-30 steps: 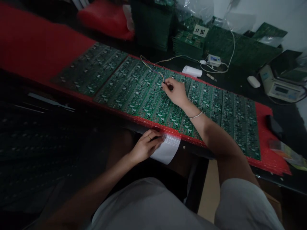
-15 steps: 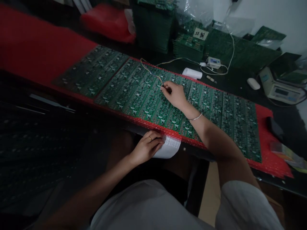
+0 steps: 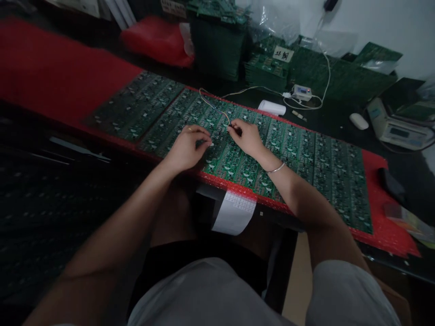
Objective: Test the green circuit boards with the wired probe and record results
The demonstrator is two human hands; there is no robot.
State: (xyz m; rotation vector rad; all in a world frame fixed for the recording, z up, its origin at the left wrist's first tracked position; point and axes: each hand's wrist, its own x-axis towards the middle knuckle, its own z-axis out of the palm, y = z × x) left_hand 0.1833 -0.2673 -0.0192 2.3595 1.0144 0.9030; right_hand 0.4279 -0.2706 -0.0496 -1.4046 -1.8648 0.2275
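Green circuit boards (image 3: 251,167) lie in a long row on red bubble wrap (image 3: 390,222). My right hand (image 3: 246,136), above the middle of the boards, pinches the dark end of a thin cable (image 3: 212,106). My left hand (image 3: 190,147) is over the boards to its left, thumb and fingertips pinched around a tiny white piece (image 3: 211,143), perhaps a label. A white sheet of small labels (image 3: 234,213) hangs from the front edge of the bubble wrap, touched by neither hand.
The cable runs to a small white device (image 3: 302,92) at the back. Behind stand stacked boards (image 3: 267,70). A white roll (image 3: 272,107), a white mouse-like object (image 3: 359,121) and a boxy instrument (image 3: 397,129) are on the dark table.
My left hand has moved up and left from the label sheet to above the boards, leaving the sheet hanging. My right hand stays at nearly the same place with the cable end.
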